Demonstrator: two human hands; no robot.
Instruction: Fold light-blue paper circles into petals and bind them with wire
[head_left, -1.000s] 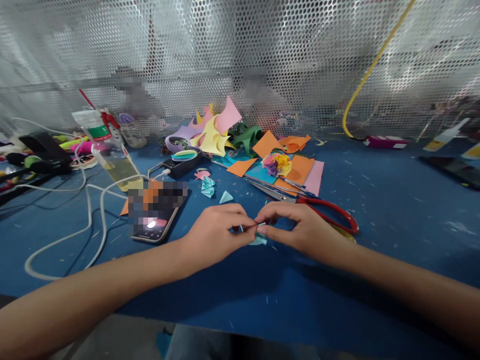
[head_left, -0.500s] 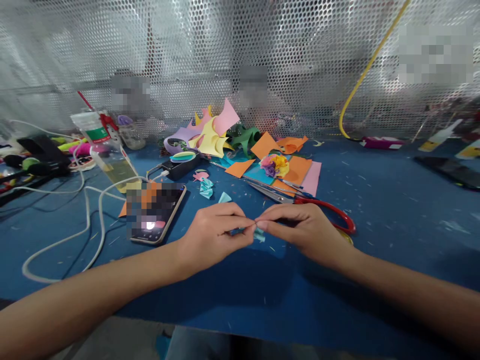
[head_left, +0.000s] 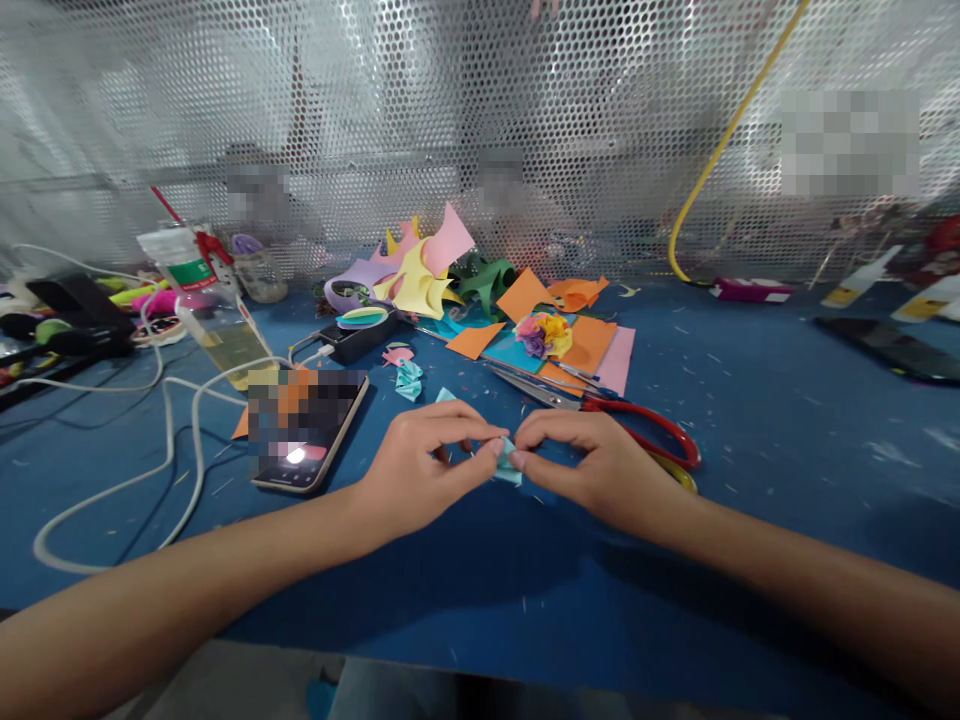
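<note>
My left hand (head_left: pixel 420 465) and my right hand (head_left: pixel 592 465) meet over the blue table (head_left: pixel 750 470), fingertips pinched together on a small light-blue paper piece (head_left: pixel 507 464). Both hands rest low on the table top. Other small folded light-blue pieces (head_left: pixel 409 380) lie just beyond my left hand. Red-handled scissors (head_left: pixel 622 418) lie right behind my right hand, blades pointing left.
A phone (head_left: pixel 304 428) with a lit screen lies left of my hands, with white cables (head_left: pixel 172 440) looping beside it. Coloured paper sheets (head_left: pixel 592 345), a paper flower (head_left: pixel 546 331) and curled scraps (head_left: pixel 420 270) sit farther back. A glue bottle (head_left: pixel 206 295) stands at the left. Perforated metal mesh (head_left: pixel 480 120) closes off the back.
My hands have stayed pinched together on the light-blue paper piece, shifting slightly away from me; the piece now shows more between my fingertips. The view tilted a little.
</note>
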